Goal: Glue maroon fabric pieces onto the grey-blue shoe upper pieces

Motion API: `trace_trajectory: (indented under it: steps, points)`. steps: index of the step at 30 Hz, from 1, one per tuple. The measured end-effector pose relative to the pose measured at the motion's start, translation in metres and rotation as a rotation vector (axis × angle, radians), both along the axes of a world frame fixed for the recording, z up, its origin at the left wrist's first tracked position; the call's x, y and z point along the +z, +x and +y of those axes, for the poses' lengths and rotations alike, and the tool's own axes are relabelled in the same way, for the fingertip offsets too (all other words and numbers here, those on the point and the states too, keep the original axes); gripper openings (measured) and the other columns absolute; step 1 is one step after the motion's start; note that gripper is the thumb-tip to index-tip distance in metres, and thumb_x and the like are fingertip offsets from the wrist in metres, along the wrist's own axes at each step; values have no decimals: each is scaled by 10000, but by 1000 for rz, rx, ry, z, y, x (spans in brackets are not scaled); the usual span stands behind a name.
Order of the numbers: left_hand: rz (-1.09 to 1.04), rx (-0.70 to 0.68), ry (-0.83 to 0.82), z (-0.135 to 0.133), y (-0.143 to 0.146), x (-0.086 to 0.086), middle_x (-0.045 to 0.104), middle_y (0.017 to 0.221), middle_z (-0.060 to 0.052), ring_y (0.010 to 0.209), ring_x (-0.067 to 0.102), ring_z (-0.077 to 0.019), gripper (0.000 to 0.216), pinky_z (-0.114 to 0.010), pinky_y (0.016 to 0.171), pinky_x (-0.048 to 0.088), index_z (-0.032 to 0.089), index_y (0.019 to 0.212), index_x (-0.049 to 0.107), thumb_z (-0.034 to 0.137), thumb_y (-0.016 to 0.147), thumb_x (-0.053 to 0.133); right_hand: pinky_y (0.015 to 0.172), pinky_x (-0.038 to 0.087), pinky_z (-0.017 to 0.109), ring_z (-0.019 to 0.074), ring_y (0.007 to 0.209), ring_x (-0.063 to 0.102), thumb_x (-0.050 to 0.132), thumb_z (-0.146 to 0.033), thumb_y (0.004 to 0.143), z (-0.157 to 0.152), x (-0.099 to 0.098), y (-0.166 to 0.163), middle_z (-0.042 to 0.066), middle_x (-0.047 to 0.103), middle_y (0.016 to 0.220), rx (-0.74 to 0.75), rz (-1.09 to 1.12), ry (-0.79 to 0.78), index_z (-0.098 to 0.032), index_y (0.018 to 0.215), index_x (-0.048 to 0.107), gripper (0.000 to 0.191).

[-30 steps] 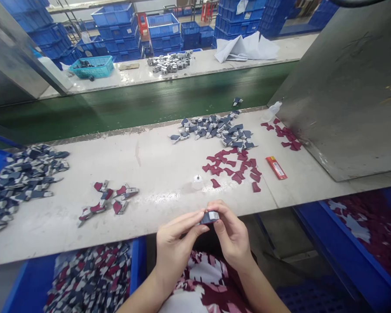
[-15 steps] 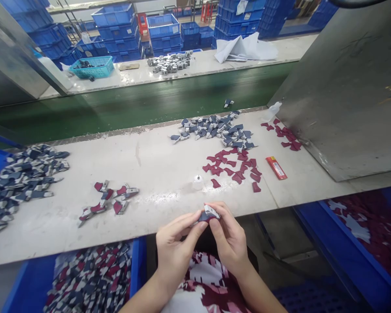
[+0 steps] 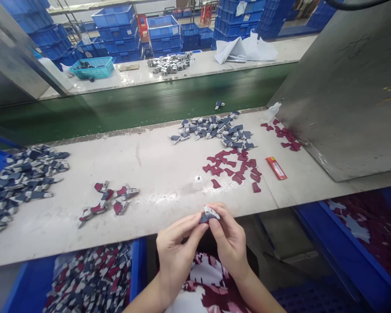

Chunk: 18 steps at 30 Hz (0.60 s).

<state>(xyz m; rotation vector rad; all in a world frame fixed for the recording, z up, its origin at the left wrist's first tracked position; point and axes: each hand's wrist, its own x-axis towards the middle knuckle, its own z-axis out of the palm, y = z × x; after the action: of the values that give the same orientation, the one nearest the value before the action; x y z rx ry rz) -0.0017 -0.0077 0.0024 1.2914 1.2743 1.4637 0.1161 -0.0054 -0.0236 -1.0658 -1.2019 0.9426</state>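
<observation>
My left hand (image 3: 177,245) and my right hand (image 3: 228,237) meet at the near edge of the white workbench (image 3: 163,165), both pinching one small navy-and-grey fabric piece (image 3: 207,214) between thumbs and fingertips. On the bench beyond lie loose maroon pieces (image 3: 234,167), a pile of navy-grey pieces (image 3: 215,129), and a few joined maroon-and-navy pieces (image 3: 109,200) at the left. A small clear cap or bottle (image 3: 197,182) stands just past my hands.
A big heap of navy-grey pieces (image 3: 22,178) covers the bench's left end. An orange lighter (image 3: 276,168) lies at the right. A green conveyor belt (image 3: 143,102) carries one piece (image 3: 219,104). Blue bins (image 3: 91,278) flank my lap; a metal panel (image 3: 345,87) rises right.
The piece in my fingers has been turned, its grey side now up. The lone piece on the conveyor has drifted left. My hands stay in place.
</observation>
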Motion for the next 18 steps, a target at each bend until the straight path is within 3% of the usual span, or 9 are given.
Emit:
trace_trajectory:
  steps: [18]
  points:
    - [76, 27, 59, -3, -3, -1, 811, 981, 5, 822, 796, -214, 317, -264, 767, 678, 276, 965, 816, 40, 755, 793, 711, 566, 233, 152, 827, 668, 563, -231, 959, 0, -5, -2, 37, 658, 976, 21, 87, -6, -261, 1060, 709, 181]
